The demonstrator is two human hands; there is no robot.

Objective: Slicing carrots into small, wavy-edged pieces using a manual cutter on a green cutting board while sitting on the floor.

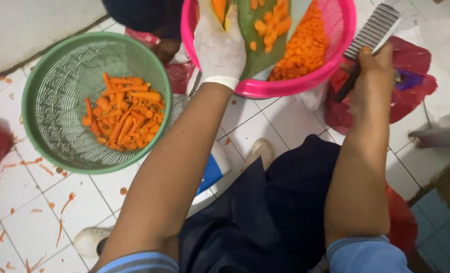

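Gripping a carrot on the green board in the pink basin at twelve o'clock, your gloved left hand has its fingers clamped on it; your right hand, at two o'clock, is closed on the crinkle cutter. I judge the blade could nick the glove if the carrot rolls; red plastic bags lie crumpled at three o'clock, no labels legible; the green basket of peeled carrots sits at ten.

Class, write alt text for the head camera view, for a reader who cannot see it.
A person's gloved left hand holds a carrot on a green board in a pink basin of chopped carrot, while the bare right hand grips a crinkle-cut knife. A green strainer basket with carrot pieces sits on the white tiled floor.
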